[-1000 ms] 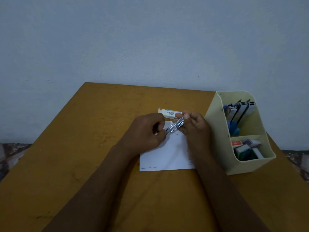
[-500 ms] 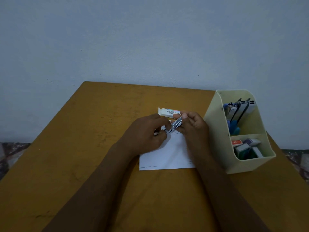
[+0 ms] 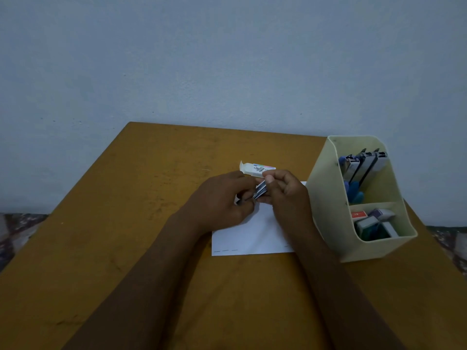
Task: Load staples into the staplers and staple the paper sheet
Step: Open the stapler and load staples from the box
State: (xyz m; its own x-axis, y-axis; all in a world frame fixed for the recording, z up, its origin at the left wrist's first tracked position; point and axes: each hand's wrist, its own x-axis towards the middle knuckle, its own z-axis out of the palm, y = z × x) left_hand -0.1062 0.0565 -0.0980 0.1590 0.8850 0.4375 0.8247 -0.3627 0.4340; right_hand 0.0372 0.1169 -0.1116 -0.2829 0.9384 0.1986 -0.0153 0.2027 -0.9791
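Both hands meet over the far end of a white paper sheet (image 3: 249,236) on the table. My left hand (image 3: 222,200) and my right hand (image 3: 285,193) together grip a small metal stapler (image 3: 260,191), held tilted between the fingertips. Only a short silver and dark piece of it shows; the rest is hidden by my fingers. A small white staple box (image 3: 255,169) with its end flap open lies just beyond my hands. Several short staple marks run along the sheet's near left edge.
A cream desk organiser (image 3: 326,198) stands at the right, touching the sheet's right side. Its back compartment holds several staplers (image 3: 364,164), its front one small boxes (image 3: 374,222). The brown table (image 3: 126,223) ends at a grey wall.
My hands have drawn closer together, so less of the stapler shows between them. It has shifted slightly left and down. Paper, box and organiser have not moved.
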